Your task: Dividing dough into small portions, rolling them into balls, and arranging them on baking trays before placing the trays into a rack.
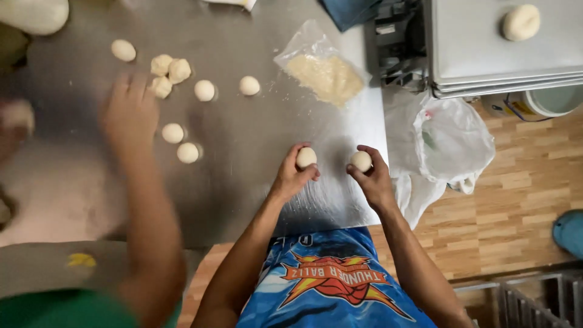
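My left hand [293, 175] is closed around a small round dough ball [306, 157] just above the steel table [255, 133]. My right hand [371, 177] holds a second dough ball [361, 161] between fingers and thumb, close beside the first. Both hands hover near the table's front right corner. Several finished dough balls [188, 152] and rough dough pieces [170, 68] lie farther left on the table.
A co-worker's arm [146, 200] reaches over the table at the left, blurred. A clear bag of crumbs [325, 76] lies at the back. A white plastic bag [452, 143] hangs off the table's right edge. A dough lump [521, 22] sits on a metal machine at top right.
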